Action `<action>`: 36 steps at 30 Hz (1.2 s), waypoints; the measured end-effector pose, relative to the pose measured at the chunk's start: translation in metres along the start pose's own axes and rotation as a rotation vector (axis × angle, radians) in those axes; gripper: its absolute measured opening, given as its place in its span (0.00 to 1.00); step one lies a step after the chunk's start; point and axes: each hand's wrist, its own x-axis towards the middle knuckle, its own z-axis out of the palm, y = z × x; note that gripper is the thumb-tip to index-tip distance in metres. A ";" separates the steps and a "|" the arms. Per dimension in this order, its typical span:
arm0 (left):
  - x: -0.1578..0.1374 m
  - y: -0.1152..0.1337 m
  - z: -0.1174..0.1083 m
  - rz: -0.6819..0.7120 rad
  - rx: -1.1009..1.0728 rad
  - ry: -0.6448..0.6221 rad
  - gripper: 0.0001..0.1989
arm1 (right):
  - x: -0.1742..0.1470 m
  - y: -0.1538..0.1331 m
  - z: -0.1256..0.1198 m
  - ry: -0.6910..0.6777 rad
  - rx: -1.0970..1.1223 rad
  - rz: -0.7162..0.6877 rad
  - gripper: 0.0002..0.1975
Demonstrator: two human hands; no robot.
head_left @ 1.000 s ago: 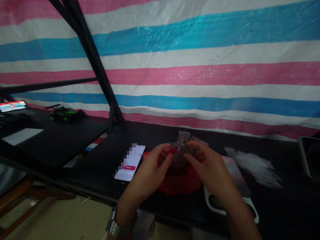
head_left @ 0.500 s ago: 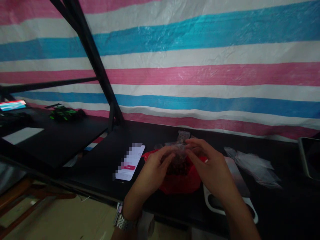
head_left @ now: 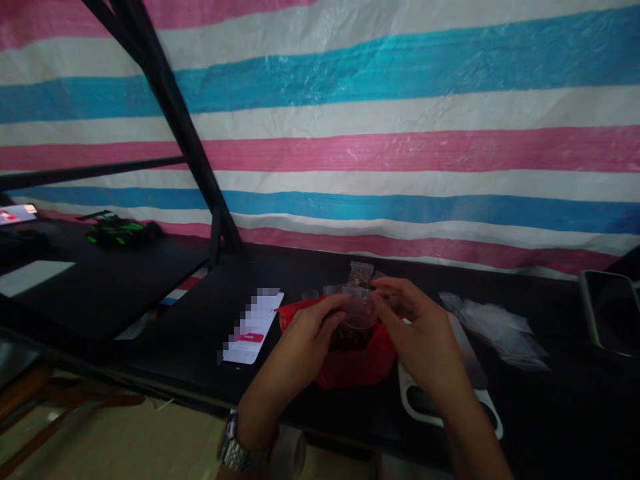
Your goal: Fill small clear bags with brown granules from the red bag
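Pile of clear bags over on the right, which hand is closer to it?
Right. The right hand is left of the pile of clear bags; the left hand is farther left, by the red bag.

And no wording can be made out here: on the bright phone (head_left: 261, 325), faint lines are shown around a pink button (head_left: 251, 338), too small to be read (part is masked by blocky squares), while the lit screen (head_left: 17, 215) at far left is blurred.
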 end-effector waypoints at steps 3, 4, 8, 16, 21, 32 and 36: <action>0.001 0.002 0.001 0.001 0.017 0.008 0.15 | 0.002 0.003 0.001 -0.061 0.080 0.040 0.11; 0.001 0.002 0.002 0.006 0.024 0.012 0.14 | 0.002 0.004 0.001 -0.082 0.113 0.046 0.11; 0.002 0.001 0.001 0.000 0.055 0.076 0.13 | 0.001 0.008 0.002 -0.170 0.171 0.067 0.15; -0.002 0.003 -0.006 -0.008 0.038 0.209 0.15 | 0.015 0.015 -0.034 0.220 0.092 0.072 0.16; -0.006 0.003 -0.018 -0.031 0.137 0.254 0.16 | 0.022 0.064 -0.115 0.676 -0.398 0.294 0.22; -0.005 0.005 -0.016 -0.038 0.185 0.189 0.16 | 0.011 0.103 -0.145 0.402 -0.959 0.231 0.18; -0.003 0.004 -0.013 -0.036 0.179 0.179 0.16 | 0.011 0.120 -0.148 0.346 -0.944 0.301 0.12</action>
